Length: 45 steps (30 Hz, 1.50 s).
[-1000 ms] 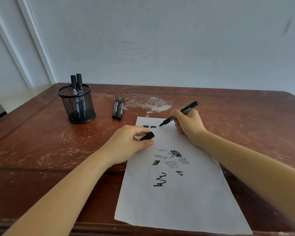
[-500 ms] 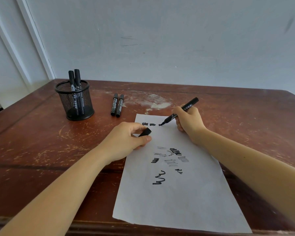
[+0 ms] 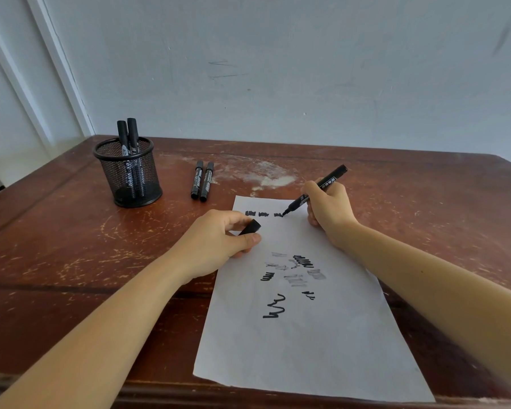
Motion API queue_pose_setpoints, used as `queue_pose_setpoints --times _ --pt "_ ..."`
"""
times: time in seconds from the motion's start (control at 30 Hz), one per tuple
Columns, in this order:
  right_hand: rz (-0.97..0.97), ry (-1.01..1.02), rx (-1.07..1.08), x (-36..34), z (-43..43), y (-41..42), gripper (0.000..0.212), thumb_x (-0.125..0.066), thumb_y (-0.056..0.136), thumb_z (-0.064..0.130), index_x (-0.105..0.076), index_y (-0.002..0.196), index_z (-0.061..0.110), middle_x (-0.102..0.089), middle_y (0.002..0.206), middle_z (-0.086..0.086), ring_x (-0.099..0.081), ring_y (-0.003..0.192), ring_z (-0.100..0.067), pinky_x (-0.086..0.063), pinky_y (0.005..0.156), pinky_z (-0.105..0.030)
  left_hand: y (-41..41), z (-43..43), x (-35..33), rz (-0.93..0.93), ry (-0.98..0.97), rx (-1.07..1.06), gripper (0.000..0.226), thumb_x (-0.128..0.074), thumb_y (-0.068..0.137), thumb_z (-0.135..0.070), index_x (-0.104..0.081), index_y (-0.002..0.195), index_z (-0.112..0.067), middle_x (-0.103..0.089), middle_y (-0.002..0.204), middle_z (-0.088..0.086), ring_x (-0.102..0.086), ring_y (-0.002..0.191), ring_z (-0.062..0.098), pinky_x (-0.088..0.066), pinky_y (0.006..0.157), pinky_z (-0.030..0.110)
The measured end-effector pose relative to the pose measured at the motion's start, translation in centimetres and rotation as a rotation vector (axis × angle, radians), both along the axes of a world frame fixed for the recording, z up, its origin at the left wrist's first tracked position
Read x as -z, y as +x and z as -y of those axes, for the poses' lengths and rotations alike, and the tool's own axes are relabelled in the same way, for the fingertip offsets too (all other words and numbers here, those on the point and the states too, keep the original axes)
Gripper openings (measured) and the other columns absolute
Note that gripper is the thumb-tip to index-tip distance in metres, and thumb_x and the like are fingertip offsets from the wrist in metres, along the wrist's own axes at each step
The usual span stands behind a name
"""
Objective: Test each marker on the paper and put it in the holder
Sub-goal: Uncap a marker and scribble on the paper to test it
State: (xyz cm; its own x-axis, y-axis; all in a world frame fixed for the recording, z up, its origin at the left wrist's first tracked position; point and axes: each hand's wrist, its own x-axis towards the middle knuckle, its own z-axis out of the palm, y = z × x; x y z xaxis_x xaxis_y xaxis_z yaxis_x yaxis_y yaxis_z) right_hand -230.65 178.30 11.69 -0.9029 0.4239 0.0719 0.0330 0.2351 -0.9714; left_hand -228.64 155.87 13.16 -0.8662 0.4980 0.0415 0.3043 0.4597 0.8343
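A white sheet of paper (image 3: pixel 304 335) lies on the wooden table, covered in black scribbles. My right hand (image 3: pixel 329 209) grips an uncapped black marker (image 3: pixel 322 185) with its tip on the paper's top edge, beside a row of three short marks. My left hand (image 3: pixel 216 246) rests on the paper's left edge and pinches the marker's black cap (image 3: pixel 250 227). Two capped black markers (image 3: pixel 202 180) lie side by side on the table beyond the paper. A black mesh holder (image 3: pixel 129 172) at the far left has two markers standing in it.
The brown table (image 3: pixel 71 246) is scratched, with a whitish worn patch (image 3: pixel 266 175) behind the paper. A pale wall rises right behind the table's far edge. A white door frame (image 3: pixel 56 69) stands at the left. The paper's lower edge reaches the table's front edge.
The marker tip has come down onto the paper and drawn a third short mark at the top edge. My left hand with the cap has stayed in place.
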Motion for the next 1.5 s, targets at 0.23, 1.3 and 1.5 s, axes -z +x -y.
queue_pose_setpoints --times 0.23,1.3,1.5 --pt "-0.01 -0.024 -0.005 -0.2 0.0 0.1 0.018 -0.05 0.073 0.023 -0.036 0.063 0.016 -0.035 0.048 -0.002 -0.029 0.041 -0.019 -0.028 0.049 -0.033 0.0 0.0 0.1 0.006 0.014 -0.005 0.025 -0.064 0.087 -0.028 -0.067 0.11 -0.019 -0.072 0.096 -0.003 -0.069 0.084 0.014 -0.057 0.076 0.025" --pt "0.13 -0.315 -0.419 -4.3 2.9 3.3 0.022 -0.047 0.088 0.012 -0.05 0.067 0.007 -0.049 0.053 -0.008 -0.04 0.044 -0.018 -0.037 0.043 -0.025 0.8 -0.2 -0.5 0.006 0.069 -0.05 0.027 -0.064 0.087 -0.028 -0.066 0.113 -0.025 -0.067 0.091 0.003 -0.062 0.07 0.01 -0.053 0.07 0.021" --pt "0.105 -0.251 -0.467 -4.4 2.4 3.6 0.02 -0.062 0.086 0.01 -0.059 0.066 0.006 -0.053 0.056 -0.009 -0.046 0.046 -0.019 -0.041 0.046 -0.027 1.0 -0.3 -0.8 -0.027 0.072 -0.046 0.029 -0.066 0.085 -0.027 -0.067 0.113 -0.023 -0.071 0.089 0.012 -0.059 0.067 0.01 -0.052 0.068 0.027"
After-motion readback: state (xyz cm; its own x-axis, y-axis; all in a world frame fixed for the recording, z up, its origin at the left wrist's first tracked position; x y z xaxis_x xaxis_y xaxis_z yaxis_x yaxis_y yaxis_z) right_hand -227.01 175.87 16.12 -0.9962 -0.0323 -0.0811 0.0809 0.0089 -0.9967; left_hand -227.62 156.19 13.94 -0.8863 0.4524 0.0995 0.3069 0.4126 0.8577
